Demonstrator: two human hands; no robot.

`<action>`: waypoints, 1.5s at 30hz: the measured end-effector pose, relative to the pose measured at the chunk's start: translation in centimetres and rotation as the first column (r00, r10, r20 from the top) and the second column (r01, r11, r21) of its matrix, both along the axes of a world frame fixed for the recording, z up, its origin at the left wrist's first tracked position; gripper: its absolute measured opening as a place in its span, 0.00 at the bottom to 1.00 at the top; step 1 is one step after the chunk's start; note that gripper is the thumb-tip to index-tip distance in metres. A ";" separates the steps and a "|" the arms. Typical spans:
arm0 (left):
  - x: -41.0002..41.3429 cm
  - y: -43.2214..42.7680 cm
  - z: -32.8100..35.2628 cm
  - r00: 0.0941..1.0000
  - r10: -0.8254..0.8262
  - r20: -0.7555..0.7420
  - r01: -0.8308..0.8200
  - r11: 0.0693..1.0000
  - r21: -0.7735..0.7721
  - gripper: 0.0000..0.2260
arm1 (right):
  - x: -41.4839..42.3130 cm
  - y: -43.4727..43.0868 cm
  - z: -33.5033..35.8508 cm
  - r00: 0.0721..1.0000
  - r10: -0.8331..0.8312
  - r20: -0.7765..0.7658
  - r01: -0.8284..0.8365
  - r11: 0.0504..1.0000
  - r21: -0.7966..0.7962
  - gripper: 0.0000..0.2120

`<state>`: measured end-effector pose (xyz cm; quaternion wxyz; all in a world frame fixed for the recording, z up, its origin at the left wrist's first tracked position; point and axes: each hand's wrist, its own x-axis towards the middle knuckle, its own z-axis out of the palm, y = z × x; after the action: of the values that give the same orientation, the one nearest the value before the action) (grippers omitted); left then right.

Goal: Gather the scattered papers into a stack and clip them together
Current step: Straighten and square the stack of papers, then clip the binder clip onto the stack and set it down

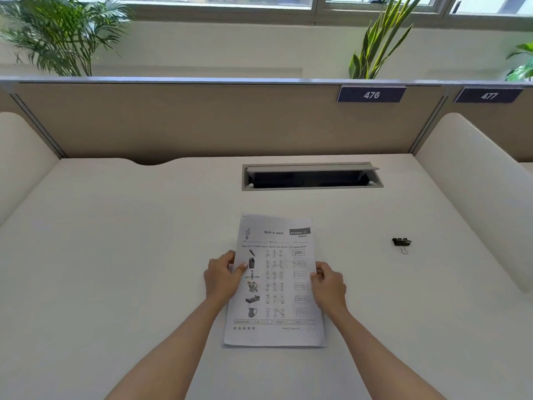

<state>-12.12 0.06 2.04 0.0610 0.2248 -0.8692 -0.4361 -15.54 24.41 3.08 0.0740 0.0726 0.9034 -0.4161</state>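
Observation:
A stack of papers (275, 333), topped by a printed "Build-a-word" worksheet, is held upright-tilted over the white desk (115, 255), its lower edge near the desk. My left hand (223, 277) grips the stack's left edge, thumb on the front. My right hand (328, 284) grips the right edge. A black binder clip (401, 242) lies on the desk to the right, well apart from both hands.
A cable tray opening (313, 176) with a raised flap sits in the desk behind the papers. Beige partition walls (202, 122) close the back and sides, with number plates 476 (371, 94) and 477. Plants stand behind the partition.

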 end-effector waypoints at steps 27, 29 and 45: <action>0.6 -1.0 -2.0 0.968 -0.171 0.181 0.229 0.899 -0.374 0.24 | -0.9 4.1 -3.0 0.984 0.013 -0.175 0.027 0.975 0.222 0.25; 0.7 -1.2 -2.0 0.970 -0.163 0.179 0.221 0.898 -0.380 0.25 | -2.3 5.1 -2.6 0.982 -0.055 -0.180 0.090 0.978 0.188 0.25; 0.6 -0.9 -2.5 0.973 -0.172 0.155 0.219 0.904 -0.368 0.24 | -9.8 18.1 1.1 0.975 -0.135 -0.177 0.191 0.917 0.351 0.22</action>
<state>-11.52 -0.88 -0.48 0.0077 0.1457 -0.9577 -0.2479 -25.34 42.49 4.15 -0.0435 0.1291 0.9587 -0.2496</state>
